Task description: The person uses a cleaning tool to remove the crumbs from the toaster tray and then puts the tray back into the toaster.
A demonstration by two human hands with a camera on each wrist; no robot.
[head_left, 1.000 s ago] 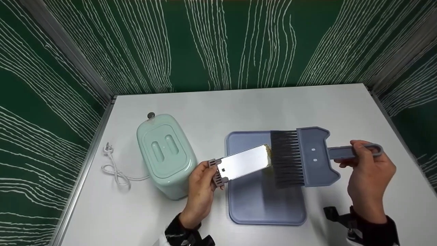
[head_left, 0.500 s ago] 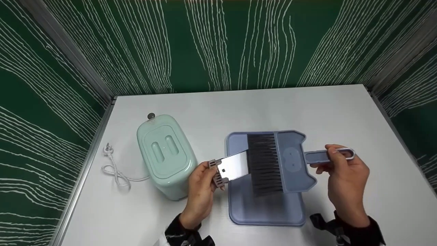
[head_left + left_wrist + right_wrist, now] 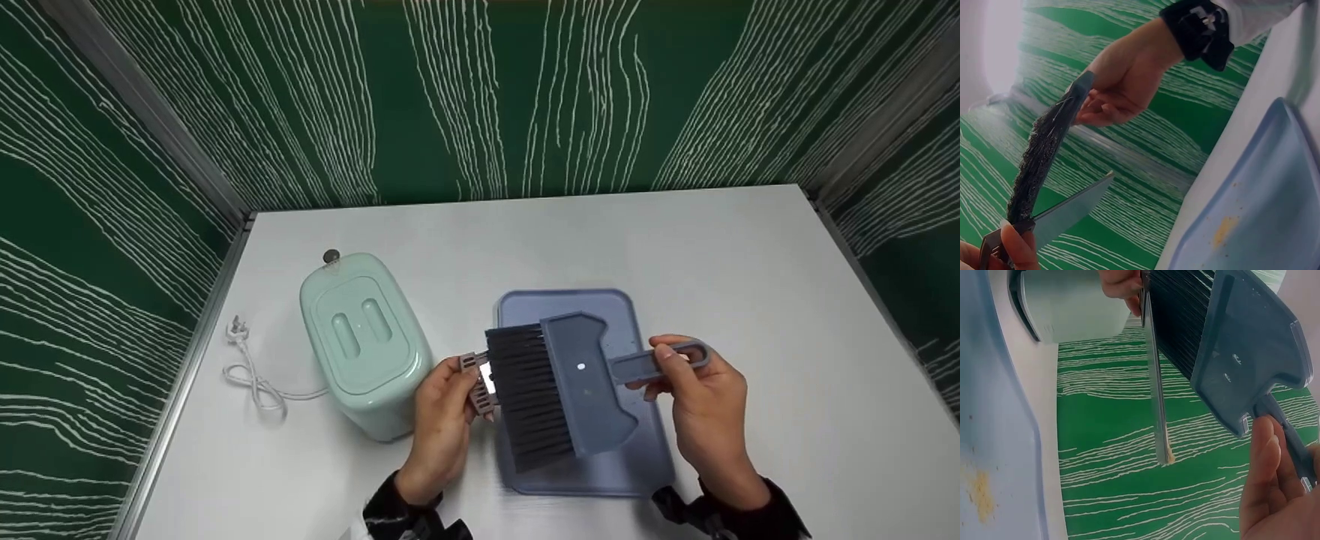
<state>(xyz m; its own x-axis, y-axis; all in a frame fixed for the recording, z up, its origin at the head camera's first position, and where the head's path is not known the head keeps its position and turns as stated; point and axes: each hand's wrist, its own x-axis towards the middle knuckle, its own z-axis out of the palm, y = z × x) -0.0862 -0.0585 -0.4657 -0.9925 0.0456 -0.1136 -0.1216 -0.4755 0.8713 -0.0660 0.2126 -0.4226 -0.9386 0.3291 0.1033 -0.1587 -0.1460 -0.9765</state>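
Observation:
My left hand (image 3: 442, 412) grips the grey slotted end of a crumb tray (image 3: 478, 388), a flat shiny metal plate. My right hand (image 3: 709, 409) holds the looped handle of a blue-grey hand brush (image 3: 589, 382). In the head view the brush's black bristles (image 3: 529, 390) cover most of the plate. In the left wrist view they lean over the crumb tray (image 3: 1075, 211) close to the left fingers. Yellowish residue clings to the plate's far end (image 3: 1169, 455) in the right wrist view. Below the two is a blue tray (image 3: 637, 472), with yellow crumbs (image 3: 1224, 232) on it.
A mint-green toaster (image 3: 367, 330) stands just left of my left hand. Its white cord and plug (image 3: 238, 328) lie further left on the white table (image 3: 720, 255). Green walls with white lines (image 3: 420, 97) enclose the table.
My right hand has swept the brush leftward along the crumb tray, from its far end almost to the grey end, tilting the brush a little. The left hand and crumb tray have stayed in place.

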